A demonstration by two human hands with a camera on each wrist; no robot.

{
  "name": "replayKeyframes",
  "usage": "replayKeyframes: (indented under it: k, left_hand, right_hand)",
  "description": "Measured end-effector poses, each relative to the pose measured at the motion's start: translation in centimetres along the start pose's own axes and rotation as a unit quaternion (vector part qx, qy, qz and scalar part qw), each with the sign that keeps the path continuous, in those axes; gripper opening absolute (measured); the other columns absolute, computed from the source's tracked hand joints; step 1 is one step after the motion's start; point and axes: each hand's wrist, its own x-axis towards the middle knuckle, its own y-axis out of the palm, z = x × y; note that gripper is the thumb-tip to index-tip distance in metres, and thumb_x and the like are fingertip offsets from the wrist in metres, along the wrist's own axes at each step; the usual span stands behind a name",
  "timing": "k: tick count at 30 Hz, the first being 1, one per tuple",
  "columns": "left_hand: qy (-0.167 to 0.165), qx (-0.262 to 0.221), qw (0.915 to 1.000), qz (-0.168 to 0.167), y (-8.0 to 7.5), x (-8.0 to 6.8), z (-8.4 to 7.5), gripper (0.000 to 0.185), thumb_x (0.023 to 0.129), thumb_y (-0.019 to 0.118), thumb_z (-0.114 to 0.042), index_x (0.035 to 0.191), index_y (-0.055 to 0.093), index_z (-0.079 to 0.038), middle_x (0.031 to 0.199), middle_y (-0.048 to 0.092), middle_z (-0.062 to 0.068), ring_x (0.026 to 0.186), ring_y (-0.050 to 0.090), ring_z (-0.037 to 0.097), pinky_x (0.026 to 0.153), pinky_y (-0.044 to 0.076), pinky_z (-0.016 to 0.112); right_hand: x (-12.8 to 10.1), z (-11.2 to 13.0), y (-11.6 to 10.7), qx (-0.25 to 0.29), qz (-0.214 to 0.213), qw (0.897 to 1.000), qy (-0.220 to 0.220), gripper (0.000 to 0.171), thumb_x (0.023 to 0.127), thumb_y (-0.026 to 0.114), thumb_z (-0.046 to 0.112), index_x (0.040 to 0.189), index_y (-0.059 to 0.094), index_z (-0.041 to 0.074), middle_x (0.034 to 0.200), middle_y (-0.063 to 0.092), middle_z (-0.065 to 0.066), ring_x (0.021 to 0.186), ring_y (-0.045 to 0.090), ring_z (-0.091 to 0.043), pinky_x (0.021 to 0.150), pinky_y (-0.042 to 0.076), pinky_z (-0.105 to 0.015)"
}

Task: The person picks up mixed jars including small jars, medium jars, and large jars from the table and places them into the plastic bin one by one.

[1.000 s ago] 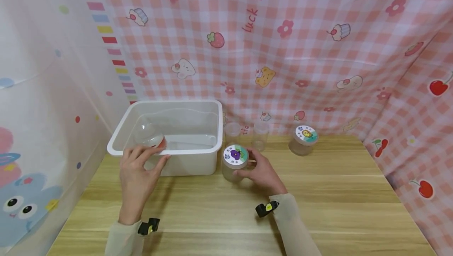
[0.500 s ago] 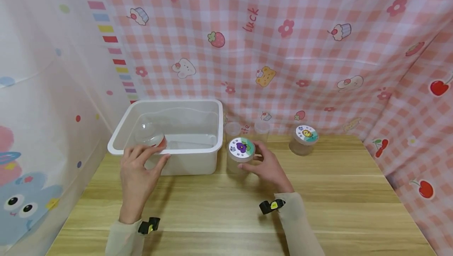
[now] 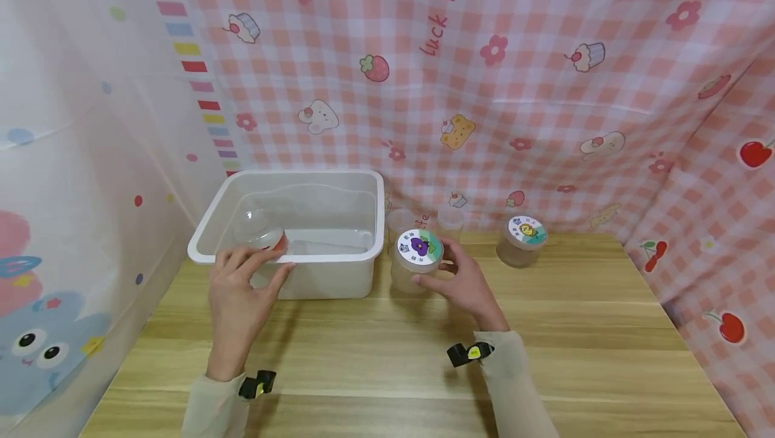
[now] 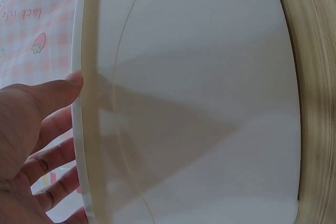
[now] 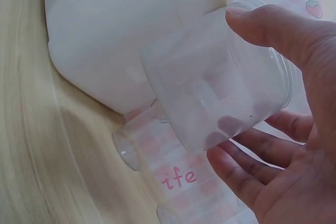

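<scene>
While both forearms rest low over the near part of the wooden table point(image 3: 387, 371), the right hand point(image 3: 461, 283) holds a clear plastic jar point(image 3: 415, 262) just right of the white tub's point(image 3: 339, 258) near right corner; the jar looks lifted and tipped a little in the right wrist view, though whether its base is clear of the wood cannot be told. Thumb and fingers are curled round the jar's wall below the lid point(image 3: 419, 245), thumb on the near side, fingers wrapped behind. Judged from its thin clear wall and see-through inside, the jar should be light, stiff and somewhat slick; a grip round the body under the lid rim seems the safest hold, since the lid might lift off if taken alone. The left hand point(image 3: 239, 293) lies against the tub's near wall, fingers straight and slightly apart, fingertips point(image 4: 63, 90) touching the rim. Inside the tub, near its left side, sits a clear domed piece point(image 3: 257, 229) with a spot of red at its edge. Farther back, two small clear cups point(image 3: 449, 221) stand by the checked cloth point(image 3: 514, 88), and a second lidded jar point(image 3: 523, 241) stands well apart to the right.
</scene>
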Motion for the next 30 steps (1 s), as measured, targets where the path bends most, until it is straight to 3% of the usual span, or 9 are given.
replayKeyframes:
  k: [8, 16, 30]
  left_hand:
    - [0.000, -0.001, 1.0000, -0.004, 0.1, 0.0, 0.1, 0.032, 0.069, 0.095, -0.014, 0.097, 0.081, -0.006, 0.092, 0.072, 0.011, 0.094, 0.055, 0.034, 0.082, 0.037, 0.045]
    - [-0.002, 0.001, 0.9999, 0.015, 0.0, 0.0, 0.0, 0.032, 0.072, 0.095, -0.018, 0.099, 0.081, -0.007, 0.094, 0.073, 0.011, 0.095, 0.055, 0.034, 0.083, 0.038, 0.043]
    - [-0.004, -0.005, 1.0000, 0.005, 0.0, 0.0, 0.1, 0.032, 0.071, 0.095, -0.015, 0.098, 0.081, -0.006, 0.093, 0.072, 0.012, 0.095, 0.054, 0.034, 0.083, 0.036, 0.043]
  right_hand:
    - [-0.1, 0.4, -0.2, 0.006, -0.013, 1.000, -0.025, 0.086, 0.076, 0.092, 0.032, 0.148, 0.048, 0.020, 0.135, 0.063, -0.007, 0.127, 0.059, -0.025, 0.109, 0.048, -0.045]
    - [-0.4, 1.1, -0.3, 0.015, -0.020, 0.999, -0.047, 0.083, 0.076, 0.092, 0.029, 0.147, 0.049, 0.021, 0.134, 0.064, -0.007, 0.126, 0.060, -0.025, 0.108, 0.049, -0.046]
    - [-0.2, 4.7, -0.7, 0.002, -0.025, 0.996, -0.083, 0.082, 0.076, 0.092, 0.032, 0.146, 0.050, 0.030, 0.136, 0.061, 0.001, 0.128, 0.058, -0.022, 0.110, 0.047, -0.046]
